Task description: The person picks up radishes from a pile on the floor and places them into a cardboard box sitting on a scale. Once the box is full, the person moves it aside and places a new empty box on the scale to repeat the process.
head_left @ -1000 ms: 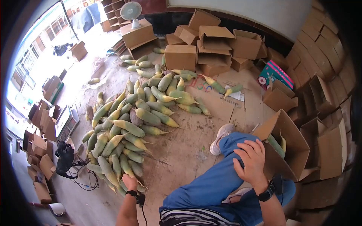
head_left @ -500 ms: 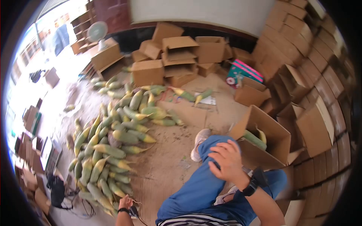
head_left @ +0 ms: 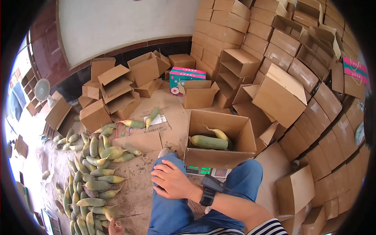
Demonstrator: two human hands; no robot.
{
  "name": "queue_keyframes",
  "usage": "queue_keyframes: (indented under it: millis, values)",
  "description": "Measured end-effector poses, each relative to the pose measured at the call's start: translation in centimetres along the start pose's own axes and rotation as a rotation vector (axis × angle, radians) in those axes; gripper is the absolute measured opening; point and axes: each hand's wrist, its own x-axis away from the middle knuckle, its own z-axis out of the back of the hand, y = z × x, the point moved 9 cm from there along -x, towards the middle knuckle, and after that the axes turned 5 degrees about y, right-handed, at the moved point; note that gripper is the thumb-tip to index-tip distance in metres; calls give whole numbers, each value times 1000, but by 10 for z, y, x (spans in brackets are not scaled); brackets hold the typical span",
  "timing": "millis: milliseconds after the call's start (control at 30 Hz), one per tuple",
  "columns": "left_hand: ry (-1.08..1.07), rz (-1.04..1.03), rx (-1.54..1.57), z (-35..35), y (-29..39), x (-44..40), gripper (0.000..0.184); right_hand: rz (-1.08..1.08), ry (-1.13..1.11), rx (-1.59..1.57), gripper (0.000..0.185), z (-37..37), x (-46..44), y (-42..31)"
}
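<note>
At the bottom left, my left hand (head_left: 116,228) is partly in view, its fingers closed at the end of a green radish (head_left: 111,213) beside the radish pile (head_left: 92,185). My right hand (head_left: 171,181) lies on my raised knee, fingers apart and holding nothing. In front of my knees an open cardboard box (head_left: 217,157) contains a long green radish (head_left: 209,142) and a yellower one (head_left: 220,135). Under the box, part of a scale (head_left: 206,171) with lit green displays shows.
Open cardboard boxes (head_left: 96,115) are heaped against the wall, near a teal and pink box (head_left: 188,74). Stacked cartons (head_left: 282,47) rise on the right. A white fan (head_left: 42,90) stands at the far left. Two radishes (head_left: 152,118) lie apart on floor cardboard.
The view has swung to the right, bringing the box and its radishes nearer the middle. My right hand stays on the knee. My left hand remains by the pile, now lower in view.
</note>
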Motion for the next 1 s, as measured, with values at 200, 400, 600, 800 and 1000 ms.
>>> queue_keyframes:
  millis: [200,400,600,800,1000]
  values:
    - [-41,427,800,-77,111,-38,12,-24,-31,17,32,1,6,3]
    - [-299,72,467,-121,272,-9,30,-4,162,18,52,41,-9,-25]
    - [-636,-126,324,-173,312,10,28,263,188,329,48,95,-14,-58]
    - [-723,-252,473,-190,341,-3,49,-9,247,334,40,162,-7,59]
    - [-422,-735,-481,-200,315,-13,80,-442,110,418,43,190,47,192]
